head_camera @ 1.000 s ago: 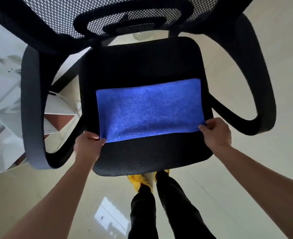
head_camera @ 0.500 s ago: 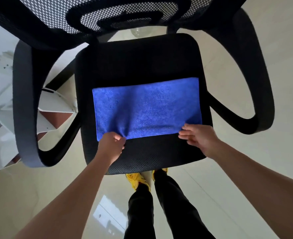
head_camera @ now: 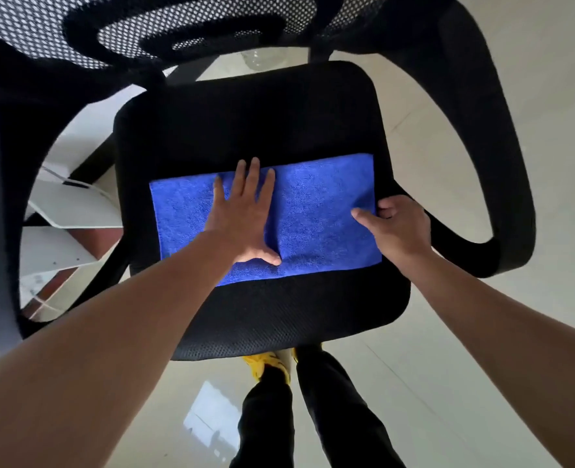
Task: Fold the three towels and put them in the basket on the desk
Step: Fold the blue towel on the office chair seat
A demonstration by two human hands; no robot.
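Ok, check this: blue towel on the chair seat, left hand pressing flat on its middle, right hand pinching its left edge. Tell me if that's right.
Not quite: the head view shows the right hand pinching the right edge of the blue towel, not the left. The towel does lie on the chair seat, with the left hand pressing flat on its middle.

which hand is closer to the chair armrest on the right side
Right. The right hand pinches the right end of the blue towel, beside that armrest; the left hand presses flat on its middle.
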